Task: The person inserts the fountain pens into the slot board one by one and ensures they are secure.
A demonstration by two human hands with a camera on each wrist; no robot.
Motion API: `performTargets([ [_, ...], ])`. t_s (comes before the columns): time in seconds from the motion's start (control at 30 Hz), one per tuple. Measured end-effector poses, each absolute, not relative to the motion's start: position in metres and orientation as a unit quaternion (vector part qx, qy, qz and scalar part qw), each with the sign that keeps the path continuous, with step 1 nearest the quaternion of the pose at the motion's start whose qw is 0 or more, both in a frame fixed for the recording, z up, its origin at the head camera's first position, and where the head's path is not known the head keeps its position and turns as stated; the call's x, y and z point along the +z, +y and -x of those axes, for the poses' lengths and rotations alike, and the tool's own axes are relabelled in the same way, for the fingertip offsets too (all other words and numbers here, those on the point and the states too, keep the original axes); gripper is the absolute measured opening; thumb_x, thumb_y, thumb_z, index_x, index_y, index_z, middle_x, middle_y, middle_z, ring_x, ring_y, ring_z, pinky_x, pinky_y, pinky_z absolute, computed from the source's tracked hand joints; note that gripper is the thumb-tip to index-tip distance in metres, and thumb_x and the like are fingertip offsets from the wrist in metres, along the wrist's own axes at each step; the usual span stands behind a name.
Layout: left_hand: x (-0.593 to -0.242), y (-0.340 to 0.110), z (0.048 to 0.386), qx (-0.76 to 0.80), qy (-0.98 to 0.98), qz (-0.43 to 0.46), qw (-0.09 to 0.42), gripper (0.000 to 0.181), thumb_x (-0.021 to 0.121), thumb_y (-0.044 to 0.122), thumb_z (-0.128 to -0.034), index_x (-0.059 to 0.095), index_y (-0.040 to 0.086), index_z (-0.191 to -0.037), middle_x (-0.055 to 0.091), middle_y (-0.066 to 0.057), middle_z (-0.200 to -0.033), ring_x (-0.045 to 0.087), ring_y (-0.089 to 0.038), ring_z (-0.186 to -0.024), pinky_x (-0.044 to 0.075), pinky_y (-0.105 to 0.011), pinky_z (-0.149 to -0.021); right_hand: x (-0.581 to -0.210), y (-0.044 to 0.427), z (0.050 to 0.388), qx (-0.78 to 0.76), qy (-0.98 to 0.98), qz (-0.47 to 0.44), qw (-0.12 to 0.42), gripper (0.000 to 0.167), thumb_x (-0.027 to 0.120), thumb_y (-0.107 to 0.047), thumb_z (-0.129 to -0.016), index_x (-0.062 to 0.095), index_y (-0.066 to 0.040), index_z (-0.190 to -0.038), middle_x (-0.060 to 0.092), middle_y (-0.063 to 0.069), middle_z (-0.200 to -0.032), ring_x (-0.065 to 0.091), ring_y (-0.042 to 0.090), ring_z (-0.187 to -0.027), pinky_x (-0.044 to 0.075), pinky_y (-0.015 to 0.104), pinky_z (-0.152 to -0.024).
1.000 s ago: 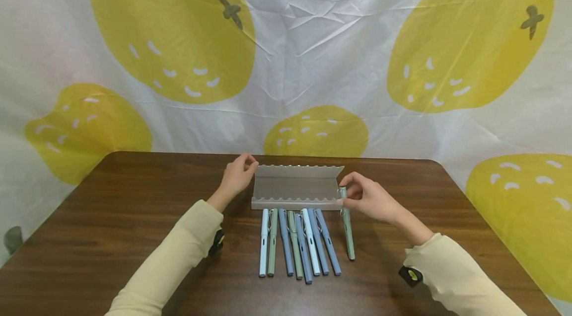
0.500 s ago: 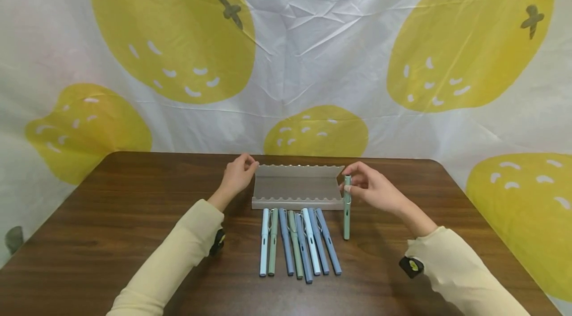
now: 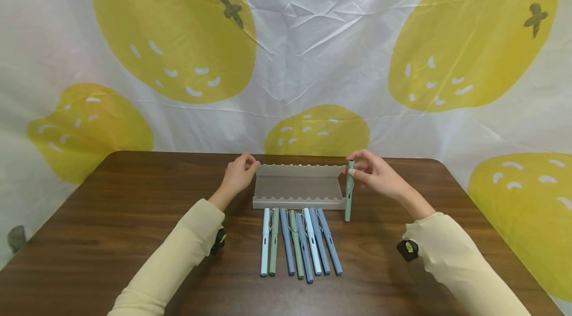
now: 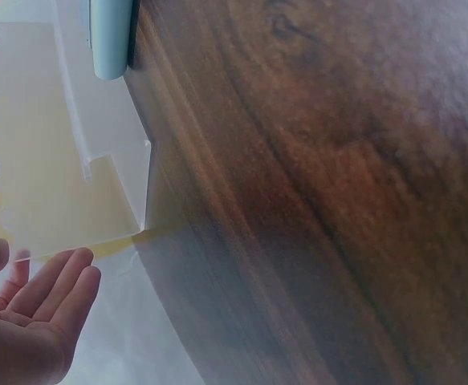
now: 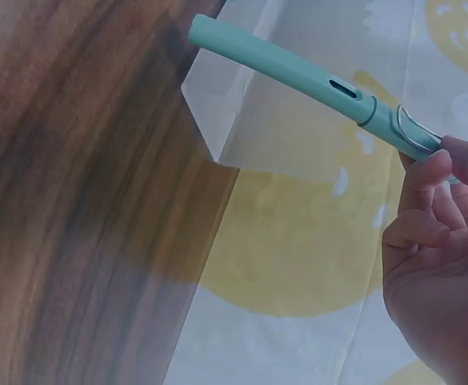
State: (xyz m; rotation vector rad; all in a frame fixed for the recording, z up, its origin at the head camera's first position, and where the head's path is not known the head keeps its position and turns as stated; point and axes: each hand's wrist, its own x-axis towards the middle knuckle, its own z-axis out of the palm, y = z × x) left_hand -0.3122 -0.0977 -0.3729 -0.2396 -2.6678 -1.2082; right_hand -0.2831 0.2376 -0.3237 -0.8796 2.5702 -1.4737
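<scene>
A translucent pen rack (image 3: 298, 188) with scalloped front and back edges stands toward the back of the table. At its back left corner, my left hand (image 3: 240, 174) pinches the rack's edge between thumb and forefinger; the other fingers (image 4: 67, 293) are loosely extended. My right hand (image 3: 375, 175) holds a mint-green fountain pen (image 5: 286, 76) by its clipped cap, between thumb and fingers. The pen hangs nearly upright in the head view, barrel end down, in front of the rack's right end. Whether it touches the rack cannot be told.
In front of the rack lies a row of several capped pens (image 3: 303, 244) in light blue, green and slate blue, some slanted and close together. The dark wooden table (image 3: 147, 197) ends at a white curtain (image 3: 286, 77) printed with yellow fruit.
My right hand has lifted the green pen from the table beside the row and carried it back to the rack's right end, turning it more upright. The left hand stays at its corner.
</scene>
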Motion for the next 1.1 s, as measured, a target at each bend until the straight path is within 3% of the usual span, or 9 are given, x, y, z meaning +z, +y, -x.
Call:
performTargets([
  [0.33,-0.372,-0.098,0.311,-0.41,-0.903,0.08,0.097,0.019,0.049,0.022,-0.0904,0.054,0.004,-0.094,0.06,-0.014,-0.098,0.056,-0.029,-0.093,0.044,-0.041,-0.072,-0.308,0.234,0.295,-0.493,0.831,0.258,0.011,0.025,0.049,-0.008,-0.091,0.038,-0.002,-0.113,0.06,0.019,-0.102,0.048,0.017,-0.06,0.04,0.029,-0.051],
  [0.6,-0.373,-0.099,0.311,-0.411,-0.902,0.082,0.102,0.019,0.05,0.022,-0.0901,0.054,0.004,-0.093,0.06,-0.014,-0.097,0.056,-0.029,-0.093,0.043,-0.041,-0.073,-0.305,0.223,0.301,-0.503,0.825,0.257,-0.032,0.025,0.049,-0.005,-0.09,0.039,-0.003,-0.113,0.058,0.023,-0.104,0.045,0.017,-0.051,0.04,0.03,-0.047],
  [0.83,-0.374,-0.099,0.311,-0.411,-0.903,0.082,0.098,0.019,0.049,0.022,-0.0905,0.054,0.004,-0.094,0.059,-0.013,-0.098,0.055,-0.029,-0.095,0.043,-0.042,-0.074,-0.304,0.21,0.289,-0.466,0.836,0.283,-0.065,0.022,0.049,0.004,-0.087,0.042,0.003,-0.107,0.059,0.024,-0.098,0.049,0.016,-0.055,0.042,0.03,-0.048],
  [0.97,-0.374,-0.099,0.311,-0.411,-0.903,0.083,0.096,0.02,0.049,0.022,-0.0909,0.054,0.004,-0.095,0.059,-0.013,-0.099,0.055,-0.029,-0.095,0.043,-0.042,-0.074,-0.308,0.209,0.287,-0.465,0.837,0.282,-0.061,0.022,0.049,0.004,-0.087,0.042,0.003,-0.108,0.06,0.023,-0.098,0.047,0.02,-0.053,0.041,0.031,-0.048],
  [1.1,-0.373,-0.1,0.311,-0.412,-0.902,0.083,0.096,0.02,0.049,0.022,-0.091,0.054,0.003,-0.096,0.059,-0.014,-0.099,0.055,-0.03,-0.095,0.043,-0.041,-0.074,-0.318,0.215,0.297,-0.478,0.833,0.276,-0.048,0.022,0.049,0.0,-0.089,0.042,-0.001,-0.11,0.06,0.02,-0.1,0.053,0.022,-0.062,0.043,0.037,-0.051],
])
